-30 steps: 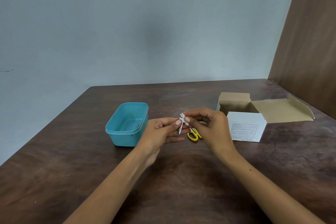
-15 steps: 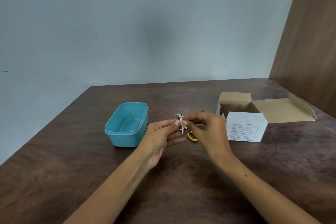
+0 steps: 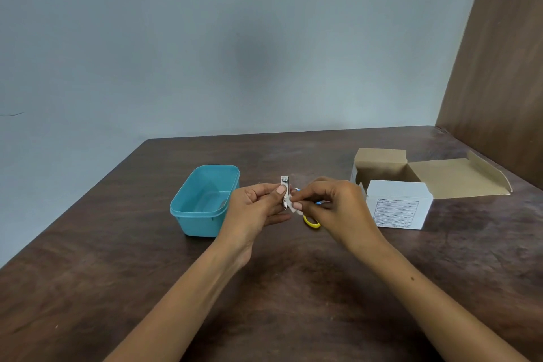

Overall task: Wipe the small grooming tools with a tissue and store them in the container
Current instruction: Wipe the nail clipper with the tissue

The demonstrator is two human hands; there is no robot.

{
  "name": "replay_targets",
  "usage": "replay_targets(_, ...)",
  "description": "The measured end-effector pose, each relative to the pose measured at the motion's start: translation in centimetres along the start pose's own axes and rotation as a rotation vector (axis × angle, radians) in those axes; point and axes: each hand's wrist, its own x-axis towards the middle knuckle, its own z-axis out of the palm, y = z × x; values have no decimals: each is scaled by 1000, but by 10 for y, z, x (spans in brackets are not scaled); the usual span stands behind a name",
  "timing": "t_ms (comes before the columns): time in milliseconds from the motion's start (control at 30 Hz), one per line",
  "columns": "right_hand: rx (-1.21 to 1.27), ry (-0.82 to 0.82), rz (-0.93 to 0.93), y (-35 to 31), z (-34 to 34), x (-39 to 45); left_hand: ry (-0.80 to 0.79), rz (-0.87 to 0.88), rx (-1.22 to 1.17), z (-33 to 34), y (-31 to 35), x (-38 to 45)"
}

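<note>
One nail clipper [image 3: 284,191] stands upright at counter [image 3: 293,303] centre, pinched in the left hand [image 3: 255,209]; the right hand [image 3: 338,209] pinches one tissue [image 3: 294,208] against it. One teal container [image 3: 205,200] at 9 o'clock, one yellow-handled scissors [image 3: 312,222] beneath, one open box [image 3: 396,203] at 3 o'clock, label unreadable.

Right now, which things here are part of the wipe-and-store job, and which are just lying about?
Part of the job:
- nail clipper, held in the left hand
- tissue, pinched in the right hand
- scissors on the table, mostly hidden by that hand
- blue container

Lying about:
- open cardboard box
</note>
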Motion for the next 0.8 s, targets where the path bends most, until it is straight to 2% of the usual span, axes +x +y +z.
replay_targets(200, 36, 17, 65, -1, 0, -1, 16, 30, 148, -4, 0, 3)
replay_targets(533, 109, 149, 124, 4, 0, 0, -4, -15, 145, -4, 2, 0)
replay_targets(667, -17, 175, 54, 5, 3, -1, 52, 70, 202, -5, 13, -2)
replay_targets(800, -97, 170, -68, 7, 7, -2, 185, 248, 389, -19, 27, 2)
